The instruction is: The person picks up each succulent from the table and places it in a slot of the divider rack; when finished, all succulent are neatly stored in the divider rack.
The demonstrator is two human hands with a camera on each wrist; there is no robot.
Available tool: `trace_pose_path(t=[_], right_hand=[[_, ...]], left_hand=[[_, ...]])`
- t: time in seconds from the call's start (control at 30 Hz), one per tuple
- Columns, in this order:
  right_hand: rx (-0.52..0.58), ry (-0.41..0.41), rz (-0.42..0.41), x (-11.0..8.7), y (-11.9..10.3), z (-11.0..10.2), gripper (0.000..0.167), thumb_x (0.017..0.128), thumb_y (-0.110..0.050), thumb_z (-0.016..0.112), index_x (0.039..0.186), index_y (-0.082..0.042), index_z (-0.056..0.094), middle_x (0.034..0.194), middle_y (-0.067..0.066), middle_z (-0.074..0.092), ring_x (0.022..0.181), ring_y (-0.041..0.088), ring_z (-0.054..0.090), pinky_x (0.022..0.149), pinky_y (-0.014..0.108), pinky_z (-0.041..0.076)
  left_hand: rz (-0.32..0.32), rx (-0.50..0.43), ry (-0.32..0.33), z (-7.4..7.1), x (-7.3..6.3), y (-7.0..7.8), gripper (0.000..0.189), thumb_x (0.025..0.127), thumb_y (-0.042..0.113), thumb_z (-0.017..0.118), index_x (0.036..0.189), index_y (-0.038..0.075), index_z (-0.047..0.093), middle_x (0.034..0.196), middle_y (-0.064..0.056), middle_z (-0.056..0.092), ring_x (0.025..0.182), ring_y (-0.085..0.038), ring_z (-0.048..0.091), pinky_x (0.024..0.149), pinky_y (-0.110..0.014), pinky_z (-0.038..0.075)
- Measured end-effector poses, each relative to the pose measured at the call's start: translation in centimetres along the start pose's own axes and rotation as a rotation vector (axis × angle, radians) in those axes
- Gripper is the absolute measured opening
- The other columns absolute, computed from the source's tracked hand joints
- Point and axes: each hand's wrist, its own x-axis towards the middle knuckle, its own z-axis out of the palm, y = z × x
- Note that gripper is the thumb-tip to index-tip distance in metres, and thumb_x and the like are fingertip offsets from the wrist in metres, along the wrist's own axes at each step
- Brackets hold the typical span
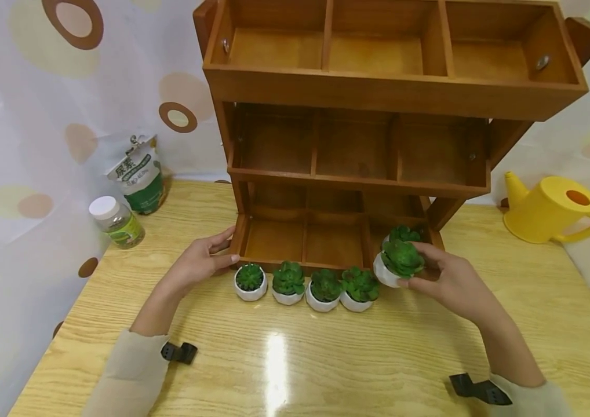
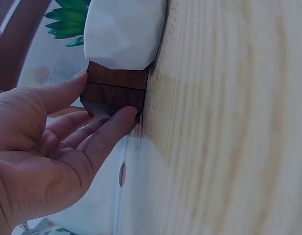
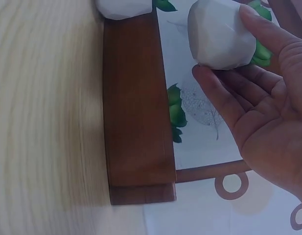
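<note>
My right hand [image 1: 451, 281] holds a potted succulent [image 1: 401, 259] by its faceted white pot [image 3: 221, 34], between thumb and fingers. The pot is raised over the front edge of the bottom tier of a brown wooden plant shelf [image 1: 394, 101]. Behind it, another succulent [image 1: 404, 233] sits in the right compartment of that tier. My left hand [image 1: 198, 263] grips the front left corner [image 2: 114, 90] of the bottom tier, thumb in front and fingers along the side. Next to this corner is a small succulent [image 1: 250, 279], first in a row of several white-potted ones along the shelf front.
On the left of the wood-grain table [image 1: 232, 359] are a white-lidded bottle [image 1: 117, 222] and a green and white pouch [image 1: 141, 179] with a clip. A yellow watering can [image 1: 550, 208] stands at the right. Patterned sheeting [image 1: 24, 145] hangs behind the table.
</note>
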Motion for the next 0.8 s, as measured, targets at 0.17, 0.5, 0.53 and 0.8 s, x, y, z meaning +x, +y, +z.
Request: trace_pose_path(t=[0.17,0.5,0.53,0.8], right_hand=[[0.029,-0.006,0.006,0.9,-0.3,0.3,0.064,0.087,-0.036,0.081,0.142,-0.011,0.058,0.122,0.01,0.072,0.101,0.011,0.066,0.08,0.015,0.054],[0.087,-0.027,-0.005,3.3,-1.2,0.9,0.064,0.09,-0.034,0.078,0.144,-0.01,0.055,0.125,0.011,0.071,0.108,0.026,0.07,0.08,0.015,0.054],[0.09,-0.025,-0.009,3.5,-1.3,1.0,0.063,0.09,-0.034,0.078,0.144,-0.01,0.056,0.125,0.011,0.071,0.107,0.026,0.07,0.08,0.014,0.054],[0.101,-0.022,0.008,5.4,-2.5,1.9,0.065,0.089,-0.038,0.079,0.144,-0.012,0.057,0.127,0.011,0.07,0.107,0.027,0.072,0.082,0.018,0.056]], left_hand=[[0.002,-0.004,-0.005,0.1,-0.1,0.1,0.071,0.102,0.012,0.061,0.162,0.019,0.025,0.162,-0.024,0.033,0.139,-0.036,0.051,0.104,-0.042,0.053],[0.004,-0.007,-0.01,-0.1,0.0,-0.2,0.071,0.102,0.013,0.06,0.163,0.018,0.023,0.162,-0.024,0.033,0.139,-0.036,0.051,0.104,-0.043,0.053],[0.004,-0.007,-0.012,-0.1,0.0,-0.2,0.071,0.102,0.013,0.06,0.163,0.018,0.023,0.162,-0.024,0.032,0.139,-0.036,0.051,0.104,-0.043,0.053],[-0.008,-0.006,-0.008,0.0,0.1,-0.1,0.072,0.102,0.012,0.06,0.163,0.018,0.023,0.163,-0.023,0.032,0.14,-0.036,0.05,0.104,-0.043,0.053]])
